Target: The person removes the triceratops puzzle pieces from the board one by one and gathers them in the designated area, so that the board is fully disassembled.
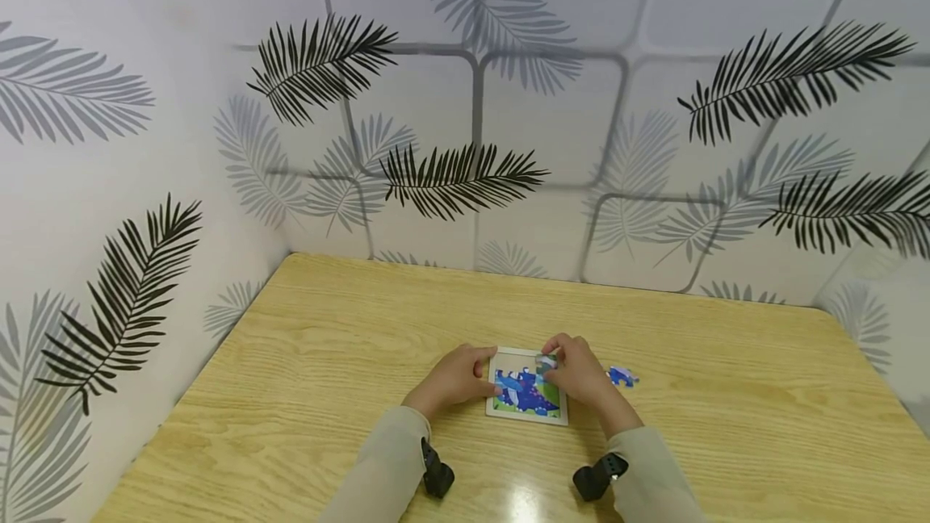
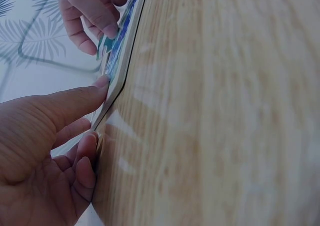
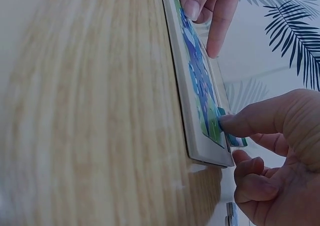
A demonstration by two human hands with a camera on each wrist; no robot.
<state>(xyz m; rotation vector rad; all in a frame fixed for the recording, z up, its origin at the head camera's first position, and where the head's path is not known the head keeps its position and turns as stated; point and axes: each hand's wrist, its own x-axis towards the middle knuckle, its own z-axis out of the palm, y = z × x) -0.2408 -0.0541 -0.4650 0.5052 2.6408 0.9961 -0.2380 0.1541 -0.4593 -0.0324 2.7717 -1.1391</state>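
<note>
A small white-framed puzzle tray (image 1: 529, 418) with a blue dinosaur picture lies on the wooden table (image 1: 327, 361). My left hand (image 1: 483, 370) grips the tray's left edge, thumb (image 2: 100, 83) on the frame and fingers curled against its side. At the tray's upper right corner, my right hand (image 1: 555, 361) pinches a teal puzzle piece (image 3: 236, 141) and holds it down against the picture. A loose blue piece (image 1: 622, 377) lies on the table just right of that hand.
Leaf-patterned walls (image 1: 472, 103) close the table on the left, back and right. Black wrist cameras (image 1: 438, 474) sit on both forearms near the front edge. Bare wood surrounds the tray.
</note>
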